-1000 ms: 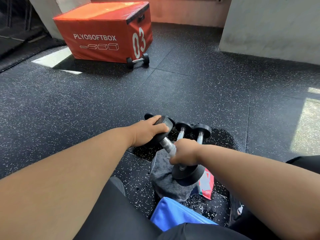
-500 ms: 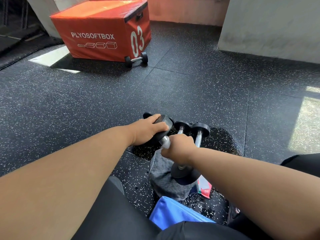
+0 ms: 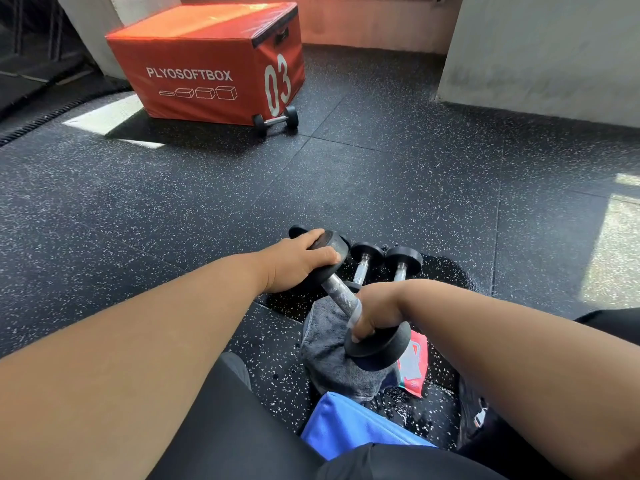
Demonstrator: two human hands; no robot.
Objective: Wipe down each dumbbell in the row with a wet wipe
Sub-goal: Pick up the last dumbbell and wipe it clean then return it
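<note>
A black dumbbell [image 3: 341,294] with a knurled steel handle lies tilted in front of me. My left hand [image 3: 298,263] grips its far weight head. My right hand [image 3: 375,311] curls round the near end of the handle, with a pale wet wipe [image 3: 356,315] wrapped under the fingers, just above the near weight head [image 3: 379,342]. Two more dumbbells [image 3: 363,261] [image 3: 401,263] lie side by side to the right, partly hidden by my right hand. Another black weight head [image 3: 297,231] peeks out behind my left hand.
A grey towel [image 3: 329,351] lies under the near weight head, a red wipe packet [image 3: 414,362] to its right, a blue cloth [image 3: 349,427] nearer me. An orange plyo box [image 3: 204,60] with a small dumbbell [image 3: 276,121] stands far left. White wall [image 3: 536,53] at far right.
My right hand slid back down the handle from near the far head to the near weight head. The left hand kept its grip on the far head.
</note>
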